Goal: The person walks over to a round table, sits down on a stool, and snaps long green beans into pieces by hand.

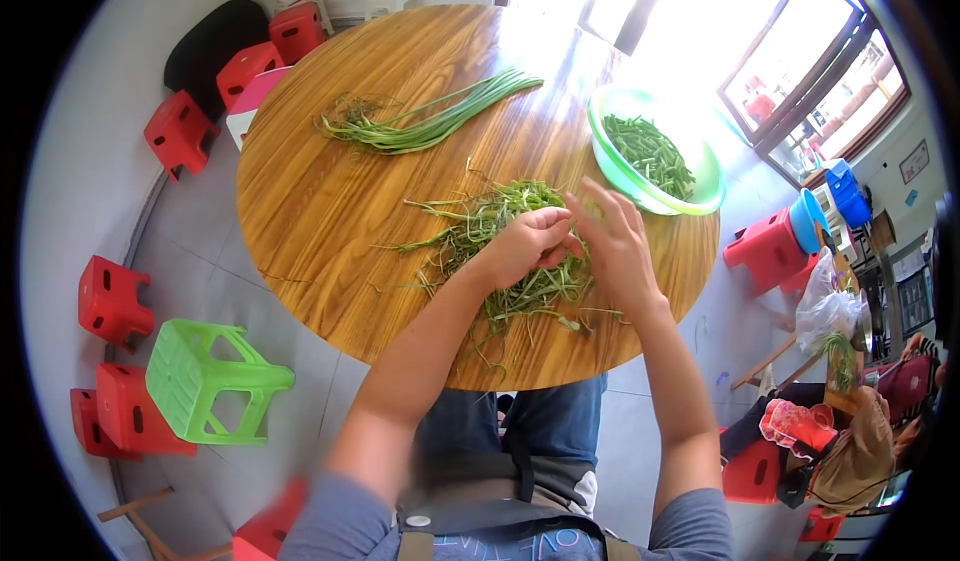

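Over a loose pile of green trimmings on the round wooden table, my left hand is closed, its thumb and fingers pinched together; what they hold, if anything, is too small to make out. My right hand is just beside it, fingers apart and slightly blurred, with nothing visible in it. A bundle of long green stalks with stringy roots lies farther back on the table. At the back right, a pale green basin holds many short cut green pieces.
Red stools and a green stool stand on the floor left of the wooden table. At the right are another red stool, a blue basin, a plastic bag and seated people.
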`<state>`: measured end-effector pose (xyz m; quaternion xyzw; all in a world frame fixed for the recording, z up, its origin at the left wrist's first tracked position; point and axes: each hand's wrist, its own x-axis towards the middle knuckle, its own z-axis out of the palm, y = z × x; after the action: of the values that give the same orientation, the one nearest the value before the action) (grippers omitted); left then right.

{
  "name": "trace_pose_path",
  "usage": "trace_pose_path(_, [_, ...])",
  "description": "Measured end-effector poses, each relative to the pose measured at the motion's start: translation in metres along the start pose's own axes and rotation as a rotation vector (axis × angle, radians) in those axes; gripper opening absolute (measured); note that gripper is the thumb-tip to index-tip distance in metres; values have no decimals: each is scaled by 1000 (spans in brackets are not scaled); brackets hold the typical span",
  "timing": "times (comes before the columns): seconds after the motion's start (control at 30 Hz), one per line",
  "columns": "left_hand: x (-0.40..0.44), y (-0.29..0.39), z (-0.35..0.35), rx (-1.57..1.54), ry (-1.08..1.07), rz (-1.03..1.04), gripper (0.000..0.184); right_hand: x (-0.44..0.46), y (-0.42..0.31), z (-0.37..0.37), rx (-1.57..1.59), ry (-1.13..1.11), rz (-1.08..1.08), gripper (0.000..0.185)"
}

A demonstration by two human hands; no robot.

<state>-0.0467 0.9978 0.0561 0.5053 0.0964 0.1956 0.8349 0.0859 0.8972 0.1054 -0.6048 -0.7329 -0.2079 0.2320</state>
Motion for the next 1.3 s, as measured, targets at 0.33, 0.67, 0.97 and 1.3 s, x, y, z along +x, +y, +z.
trace_pose_path(0.33, [-1, 3, 4, 337, 119, -38, 22, -9, 21, -17, -28, -98, -111, 29])
trace_pose_path(0.67, [-5, 2, 25, 496, 299, 65, 23, -15, 11, -7, -53, -221, 35, 10])
trace_pose_path(0.97, [1, -22, 30, 1056, 657, 537, 27, -6, -23, 59, 260, 301, 481, 9])
trace_pose_path(1.3, [-1, -24, 34, 1271, 552, 645, 35, -8, -27, 55, 831, 388, 940, 13])
